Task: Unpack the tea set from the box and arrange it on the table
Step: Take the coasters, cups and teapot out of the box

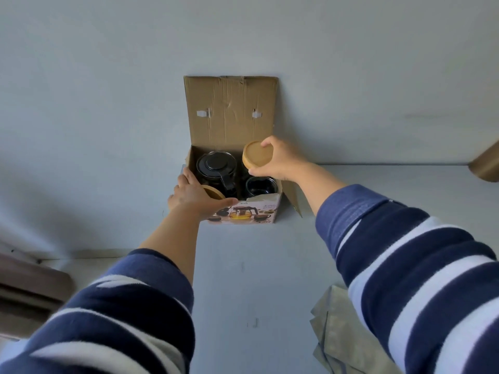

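An open cardboard box [243,214] stands on the white table [270,279] against the wall, its lid flap upright. Inside sit a dark glass teapot [216,168] with a black lid and a dark glass cup [260,186]. My right hand [278,160] grips a round wooden coaster [256,157], held above the box's right side. My left hand [193,194] rests on the box's left front corner, fingers along the left wall and thumb along the front edge. A second wooden coaster [214,191] peeks out from under that hand.
A crumpled sheet of greenish-grey packing paper [348,333] lies at the table's near right. The table's left edge drops away near a dark wooden piece of furniture [29,290]. A tan object [486,166] shows at the far right edge.
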Demonstrator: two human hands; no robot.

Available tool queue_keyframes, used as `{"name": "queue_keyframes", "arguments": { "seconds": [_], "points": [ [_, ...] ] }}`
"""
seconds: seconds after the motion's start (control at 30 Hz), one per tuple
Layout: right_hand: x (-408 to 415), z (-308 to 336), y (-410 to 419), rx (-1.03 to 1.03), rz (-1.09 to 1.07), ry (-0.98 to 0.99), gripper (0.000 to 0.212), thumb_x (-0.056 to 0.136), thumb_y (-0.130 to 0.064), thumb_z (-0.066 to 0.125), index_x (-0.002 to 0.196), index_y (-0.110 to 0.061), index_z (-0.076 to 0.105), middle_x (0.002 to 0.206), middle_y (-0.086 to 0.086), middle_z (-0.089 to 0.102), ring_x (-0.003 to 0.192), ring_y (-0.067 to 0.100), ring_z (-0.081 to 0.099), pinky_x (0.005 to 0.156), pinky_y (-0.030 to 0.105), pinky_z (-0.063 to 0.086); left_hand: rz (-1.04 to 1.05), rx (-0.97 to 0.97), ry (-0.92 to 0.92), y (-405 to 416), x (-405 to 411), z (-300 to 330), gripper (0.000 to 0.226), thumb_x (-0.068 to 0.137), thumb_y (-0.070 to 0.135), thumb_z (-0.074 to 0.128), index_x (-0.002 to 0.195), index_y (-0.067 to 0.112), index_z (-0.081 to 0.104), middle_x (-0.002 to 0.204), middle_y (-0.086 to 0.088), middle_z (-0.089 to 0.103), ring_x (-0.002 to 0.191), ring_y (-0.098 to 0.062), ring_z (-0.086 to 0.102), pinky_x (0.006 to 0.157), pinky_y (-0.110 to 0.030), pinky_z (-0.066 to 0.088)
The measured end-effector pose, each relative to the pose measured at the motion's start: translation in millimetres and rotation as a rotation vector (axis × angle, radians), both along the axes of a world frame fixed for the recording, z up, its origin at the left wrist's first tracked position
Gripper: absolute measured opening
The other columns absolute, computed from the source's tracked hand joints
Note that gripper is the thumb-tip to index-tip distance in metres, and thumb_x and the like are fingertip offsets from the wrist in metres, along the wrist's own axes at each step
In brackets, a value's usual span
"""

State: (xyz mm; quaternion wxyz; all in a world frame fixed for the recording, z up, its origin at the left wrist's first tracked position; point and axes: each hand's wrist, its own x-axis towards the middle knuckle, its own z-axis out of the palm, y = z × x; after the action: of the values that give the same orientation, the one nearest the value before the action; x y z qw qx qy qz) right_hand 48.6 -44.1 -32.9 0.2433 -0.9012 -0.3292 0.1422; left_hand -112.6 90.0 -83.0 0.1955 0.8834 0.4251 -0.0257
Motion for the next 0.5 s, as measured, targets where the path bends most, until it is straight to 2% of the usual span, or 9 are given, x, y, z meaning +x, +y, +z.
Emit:
{"name": "queue_keyframes", "arguments": {
  "seconds": [0.07, 0.13, 0.17, 0.23, 0.33, 0.4, 0.5],
  "points": [
    [5, 8, -17, 0.008, -0.008, 0.005, 0.079, 0.065, -0.048, 0.079, 0.132, -0.027, 0.042, 0.132, 0.002, 0.047, 0.114, 0.021, 0.049, 0.086, 0.031, 0.043, 0.006, 0.02, 0.122, -5, 4, 10, 0.142, 0.055, 0.085, 0.061, 0.151, 0.011, -0.012, 0.16, -0.007, 0.001, 0.147, -0.028, 0.008, 0.115, -0.054, 0.015],
    [16, 10, -36, -0.02, -0.039, -0.03, 0.079, 0.064, -0.051, 0.078, 0.131, -0.028, 0.043, 0.13, 0.002, 0.049, 0.117, 0.022, 0.048, 0.087, 0.031, 0.044, 0.016, 0.036, 0.179, -14, 13, 19, 0.128, 0.066, 0.082, 0.054, 0.152, 0.012, -0.013, 0.161, -0.006, -0.012, 0.148, -0.023, -0.01, 0.114, -0.06, -0.001],
    [23, 9, -48, -0.035, -0.061, -0.047, 0.079, 0.063, -0.053, 0.077, 0.131, -0.029, 0.044, 0.129, 0.003, 0.05, 0.119, 0.024, 0.047, 0.091, 0.033, 0.045, 0.014, 0.074, 0.141, -23, 21, 22, 0.117, 0.074, 0.075, 0.051, 0.152, 0.013, -0.009, 0.161, -0.005, -0.011, 0.148, -0.021, -0.012, 0.114, -0.06, -0.004],
    [39, 4, -75, -0.059, -0.106, -0.054, 0.078, 0.062, -0.055, 0.076, 0.129, -0.03, 0.045, 0.128, 0.006, 0.051, 0.122, 0.026, 0.045, 0.096, 0.036, 0.044, 0.004, 0.221, -0.012, -51, 42, 27, 0.091, 0.085, 0.056, 0.048, 0.153, 0.011, 0.006, 0.162, -0.005, 0.003, 0.149, -0.02, -0.003, 0.117, -0.056, -0.002],
    [73, -10, -123, -0.112, -0.183, -0.04, 0.08, 0.061, -0.057, 0.077, 0.129, -0.029, 0.046, 0.129, 0.009, 0.052, 0.123, 0.029, 0.046, 0.098, 0.033, 0.041, -0.06, 0.319, -0.262, -113, 85, 27, 0.059, 0.089, 0.029, 0.047, 0.144, 0.012, 0.036, 0.153, -0.005, 0.031, 0.143, -0.021, 0.024, 0.119, -0.043, 0.014],
    [99, -21, -159, -0.136, -0.24, 0.003, 0.08, 0.06, -0.058, 0.077, 0.128, -0.028, 0.046, 0.131, 0.009, 0.052, 0.124, 0.03, 0.047, 0.099, 0.031, 0.041, -0.197, 0.297, -0.349, -161, 115, 14, 0.053, 0.086, 0.02, 0.048, 0.138, 0.013, 0.045, 0.148, -0.003, 0.037, 0.14, -0.02, 0.031, 0.117, -0.035, 0.019],
    [140, -43, -212, -0.16, -0.296, 0.04, 0.08, 0.061, -0.057, 0.077, 0.128, -0.027, 0.046, 0.132, 0.008, 0.053, 0.125, 0.03, 0.046, 0.099, 0.031, 0.041, -0.357, 0.203, -0.342, -226, 155, -22, 0.052, 0.087, 0.016, 0.048, 0.138, 0.014, 0.044, 0.15, -0.001, 0.036, 0.141, -0.019, 0.029, 0.116, -0.029, 0.016]
  ]
}}
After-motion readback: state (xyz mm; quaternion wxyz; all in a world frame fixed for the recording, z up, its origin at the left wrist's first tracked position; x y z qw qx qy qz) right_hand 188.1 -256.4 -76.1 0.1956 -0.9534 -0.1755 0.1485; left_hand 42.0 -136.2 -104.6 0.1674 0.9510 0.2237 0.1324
